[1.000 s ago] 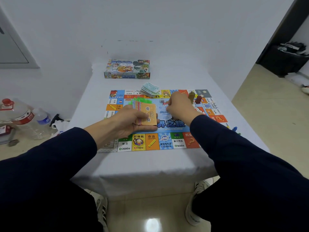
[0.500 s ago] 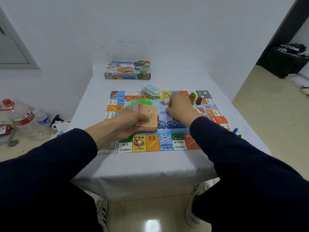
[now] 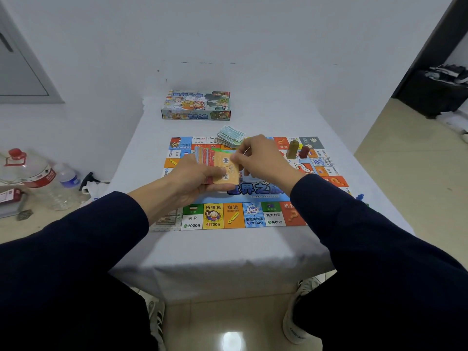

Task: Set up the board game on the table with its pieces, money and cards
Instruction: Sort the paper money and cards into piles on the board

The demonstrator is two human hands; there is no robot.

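The colourful game board (image 3: 235, 216) lies flat on the white-clothed table (image 3: 228, 252). My left hand (image 3: 192, 177) grips a fanned stack of cards (image 3: 224, 169) above the board, an orange card on top. My right hand (image 3: 260, 158) pinches the right edge of that top card. A pile of green paper money (image 3: 229, 136) sits on the board's far edge. An olive pawn (image 3: 292, 149) and a dark red pawn (image 3: 304, 152) stand on the board's far right. Small blue pieces (image 3: 359, 197) lie off the board's right edge.
The game box (image 3: 196, 106) lies at the far end of the table by the wall. On the floor to the left stand a large water jug (image 3: 33, 173) and a small bottle (image 3: 68, 177). A doorway with dark clutter (image 3: 440, 82) opens at right.
My right hand has moved left from the board's middle to the card stack and now pinches the top card. The left hand keeps holding the stack.
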